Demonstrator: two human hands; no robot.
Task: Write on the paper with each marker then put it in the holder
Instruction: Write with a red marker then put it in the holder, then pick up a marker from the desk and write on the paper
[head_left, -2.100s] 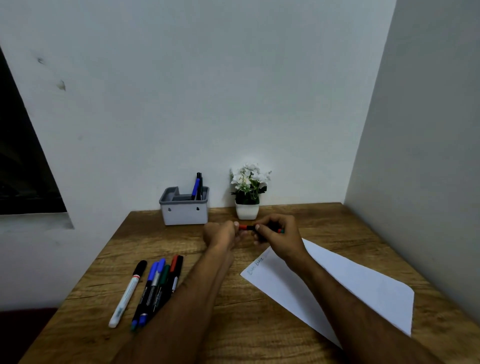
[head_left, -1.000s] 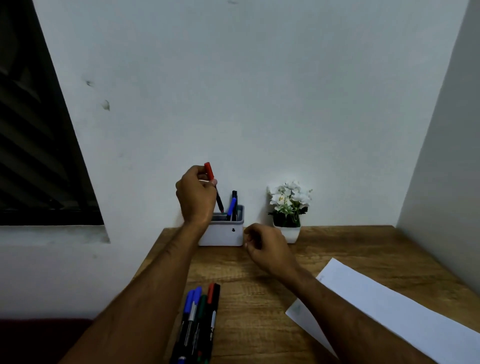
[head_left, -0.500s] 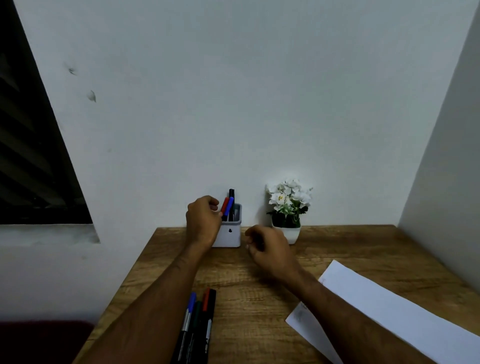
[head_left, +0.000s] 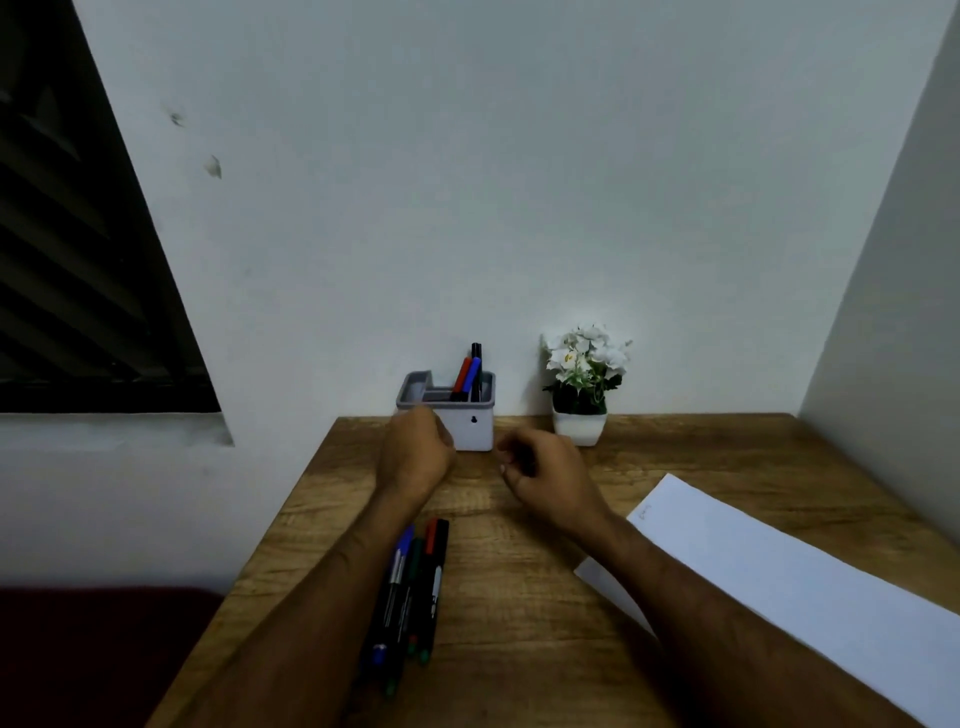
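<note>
Wooden counter (head_left: 727, 447) in a white-walled corner, dark louvred window at left. Grey-and-white marker holder (head_left: 470, 423) stands at the back edge, with red marker (head_left: 461, 375), blue marker (head_left: 472, 373) and black marker (head_left: 476, 349) upright in its right compartment. Left hand (head_left: 415, 451) just in front of the holder, fingers curled, holding nothing. Right hand (head_left: 545, 470) beside it, loosely curled, also empty. Loose markers (head_left: 415, 587) lie by the left forearm. Paper (head_left: 779, 587) lies at right, faint writing at its far corner. Potted white flowers (head_left: 582, 384) right of the holder.
</note>
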